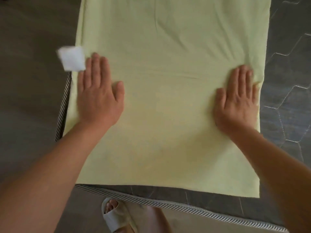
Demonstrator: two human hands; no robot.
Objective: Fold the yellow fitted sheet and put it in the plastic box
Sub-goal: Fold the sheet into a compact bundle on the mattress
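Observation:
The yellow fitted sheet (168, 84) lies folded into a long flat strip on a grey quilted mattress (286, 91), running away from me. My left hand (99, 96) presses flat on the sheet near its left edge, fingers straight and together. On the opposite side, my right hand (237, 100) lies flat too, palm down near the right edge. A white fabric label (71, 58) sticks out from the sheet's left edge just beyond my left fingertips. No plastic box is in view.
The mattress has a striped piped rim (168, 205) along its near edge and left side (64, 105). Dark floor (30, 73) lies to the left. My foot in a grey slipper (116, 216) stands at the mattress's near edge.

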